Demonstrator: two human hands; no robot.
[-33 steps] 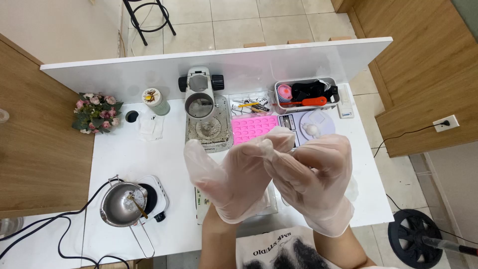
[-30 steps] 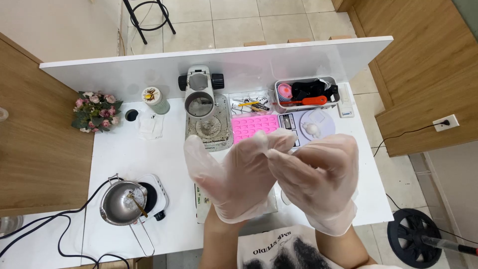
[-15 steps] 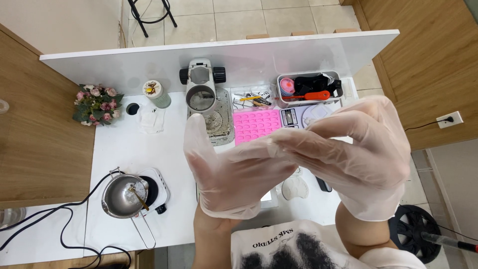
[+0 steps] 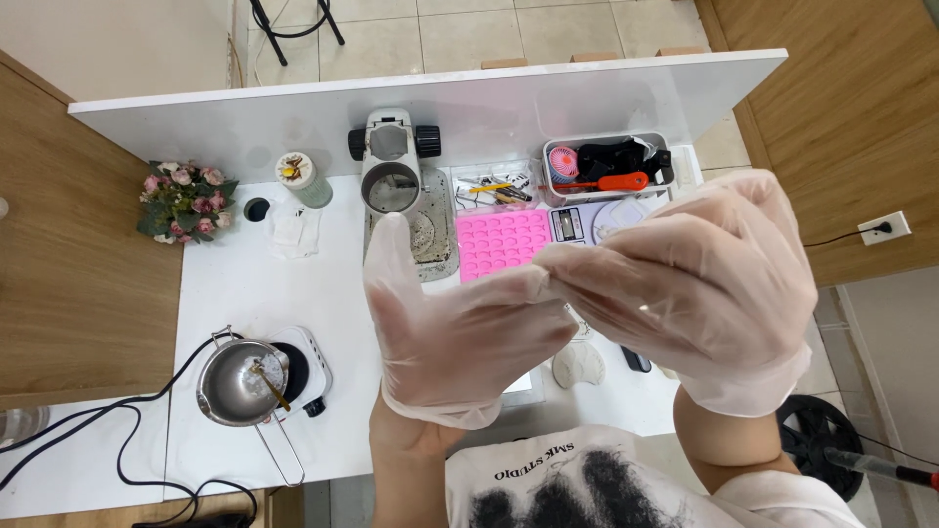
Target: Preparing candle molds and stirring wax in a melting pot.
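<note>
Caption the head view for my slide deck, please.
Right hand tugs the clear glove on the left hand above a white table.

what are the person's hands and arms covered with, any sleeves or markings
Both the left hand and right hand wear thin, translucent, loose, wrinkled disposable gloves ending at the wrists. The forearms are bare: no sleeves, watch or markings visible.

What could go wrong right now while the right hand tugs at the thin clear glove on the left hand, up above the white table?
1. The right hand pinches the thin clear plastic glove at the left hand's thumb side; the taut film could tear.
2. Both hands hover over the pink silicone mould and the small digital scale; a sudden slip might knock them.
3. The metal pot on the small white hotplate has a handle overhanging the table edge; an elbow could catch it.
</note>
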